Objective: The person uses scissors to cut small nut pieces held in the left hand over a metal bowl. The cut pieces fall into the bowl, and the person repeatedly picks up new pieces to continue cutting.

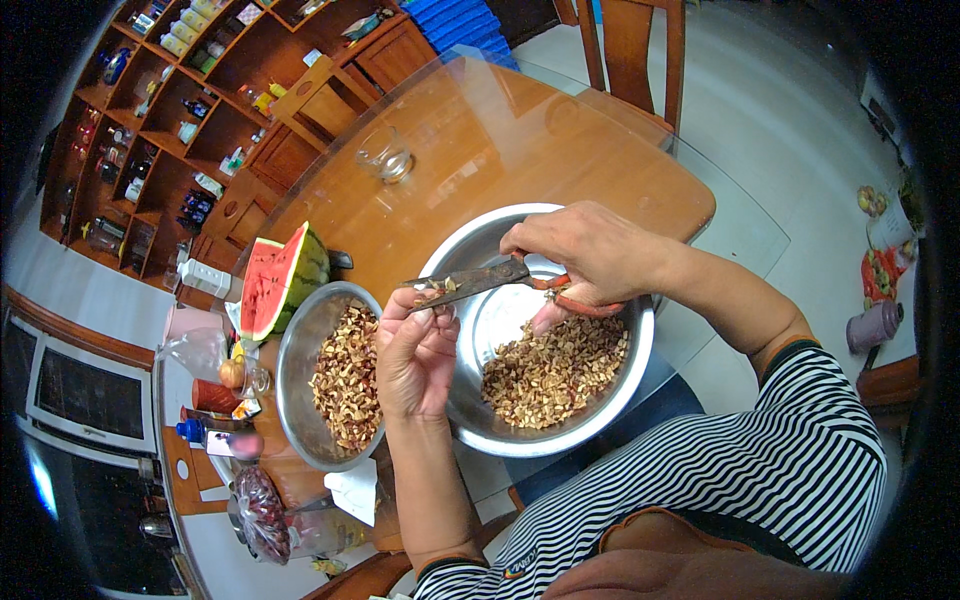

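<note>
My right hand (589,255) holds a pair of scissors (484,283) with worn orange-red handles above a large steel basin (469,431). The dark blades reach left to the fingertips of my left hand (420,341). Small brownish pieces, partly hidden, are pinched there beside the blades. Chopped brown and pale pieces (555,375) lie in the lower right of the basin. A smaller steel bowl (296,390), left of my left hand, holds larger dried-looking pieces (345,382) of similar colour.
A cut watermelon (274,289) stands behind the small bowl on the glass-topped wooden table (480,165). Farther back is a drinking glass (386,155). White paper (354,491), a plastic bag of dark red items (261,514) and a blue-capped bottle (191,430) are at the left. Wooden chairs surround the table.
</note>
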Motion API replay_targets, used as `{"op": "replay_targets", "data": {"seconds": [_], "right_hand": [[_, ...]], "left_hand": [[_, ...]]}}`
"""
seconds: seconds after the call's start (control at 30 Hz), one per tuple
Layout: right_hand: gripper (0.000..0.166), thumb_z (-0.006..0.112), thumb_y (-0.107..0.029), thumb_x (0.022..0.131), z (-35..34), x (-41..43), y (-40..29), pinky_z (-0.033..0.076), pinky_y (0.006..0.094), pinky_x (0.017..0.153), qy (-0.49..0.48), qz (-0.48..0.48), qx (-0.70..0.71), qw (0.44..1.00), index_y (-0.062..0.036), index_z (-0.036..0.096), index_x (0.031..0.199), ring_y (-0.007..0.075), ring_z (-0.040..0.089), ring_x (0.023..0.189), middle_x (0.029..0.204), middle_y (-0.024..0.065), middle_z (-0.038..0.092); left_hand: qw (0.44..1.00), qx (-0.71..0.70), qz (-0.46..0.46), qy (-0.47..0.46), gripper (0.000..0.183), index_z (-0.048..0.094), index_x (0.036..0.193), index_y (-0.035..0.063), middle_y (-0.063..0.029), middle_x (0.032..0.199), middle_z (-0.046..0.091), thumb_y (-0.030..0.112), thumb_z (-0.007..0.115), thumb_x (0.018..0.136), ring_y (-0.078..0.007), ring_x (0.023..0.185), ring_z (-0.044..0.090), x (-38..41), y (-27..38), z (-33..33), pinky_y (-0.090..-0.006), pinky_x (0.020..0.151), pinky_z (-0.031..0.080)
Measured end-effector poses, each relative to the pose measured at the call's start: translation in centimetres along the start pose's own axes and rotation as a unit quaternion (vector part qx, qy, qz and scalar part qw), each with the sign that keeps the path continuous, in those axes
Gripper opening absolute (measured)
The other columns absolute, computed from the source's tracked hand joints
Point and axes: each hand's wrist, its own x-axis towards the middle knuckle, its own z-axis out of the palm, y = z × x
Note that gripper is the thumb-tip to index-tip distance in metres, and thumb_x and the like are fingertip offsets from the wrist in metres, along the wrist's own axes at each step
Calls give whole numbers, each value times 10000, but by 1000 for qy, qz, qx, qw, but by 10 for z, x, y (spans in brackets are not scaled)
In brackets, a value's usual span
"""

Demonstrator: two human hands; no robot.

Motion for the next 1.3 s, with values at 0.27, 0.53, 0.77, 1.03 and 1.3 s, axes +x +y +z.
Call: {"op": "replay_targets", "data": {"seconds": [0.27,0.53,0.77,1.03,1.3], "right_hand": [[706,744,-652,718,7,-1,4,525,446,725,44,-37,-55,997,-51,562,1039,355,652,872,902,146,628],[687,711,-665,731,9,-3,4,524,437,697,56,-49,-94,993,-50,579,1005,346,649,843,864,151,611],[689,711,-663,734,7,-2,0,526,434,699,64,-45,-90,993,-48,580,1016,343,649,841,858,146,604],[682,720,-651,734,7,-2,-1,531,422,718,70,-45,-117,990,-50,581,1024,340,651,847,874,145,607],[609,748,-586,747,9,-2,1,531,424,695,71,-49,-119,989,-62,583,1010,329,658,803,826,132,609]], "left_hand": [[1000,-14,-5,8,302,560,1124,16,-135,1029,652,-28,686,853,-191,868,605,0,-4,-7,-303,781,533],[1000,-14,-8,13,304,547,1117,30,-129,1013,659,-40,679,852,-200,874,623,1,-6,-7,-313,796,539],[999,-51,13,5,266,565,1096,22,-135,1014,671,-52,670,864,-203,875,645,0,-8,-5,-310,806,559],[997,-71,19,10,274,564,1144,35,-118,1036,658,-17,658,892,-213,902,629,-1,-13,-1,-328,812,534],[998,-66,8,2,267,582,1123,30,-117,1027,665,-27,675,879,-211,911,634,-2,-13,-3,-324,805,528]]}}
